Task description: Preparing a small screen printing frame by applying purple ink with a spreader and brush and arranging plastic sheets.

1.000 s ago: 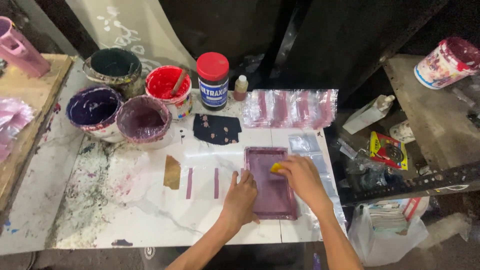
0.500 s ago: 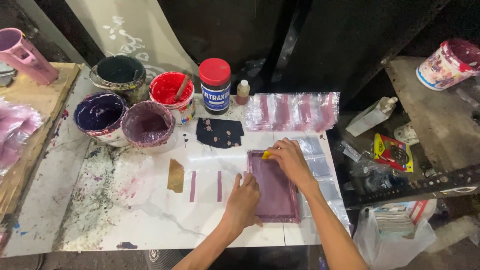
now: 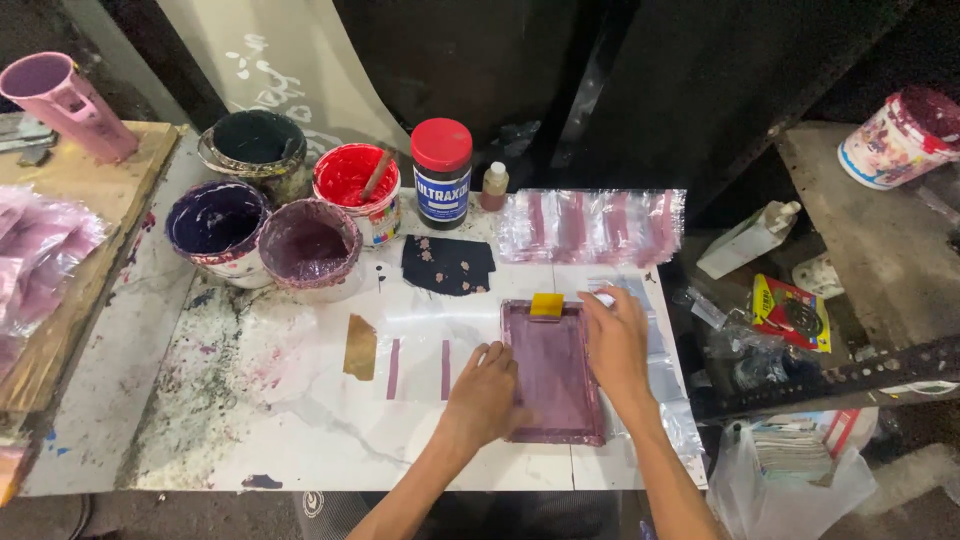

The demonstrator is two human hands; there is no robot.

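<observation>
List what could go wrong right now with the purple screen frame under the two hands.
The left hand and right hand press on the purple frame; uneven pressure might shift it and smear the print. The small yellow squeegee sits loose on the frame's far edge and could slide off. The open paint tubs, like the purple one, stand near enough that a stray elbow might tip them.

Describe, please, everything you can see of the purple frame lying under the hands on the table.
The purple frame is a small upright rectangle with a raised rim and a flat, paint-stained mesh-like panel inside. It lies flat on the white table, near its front right corner, partly over clear plastic sheets. The left hand presses on its left edge, and the right hand rests on its upper right edge. A small yellow pad sits on its top rim. What the frame is made of is unclear.
</observation>
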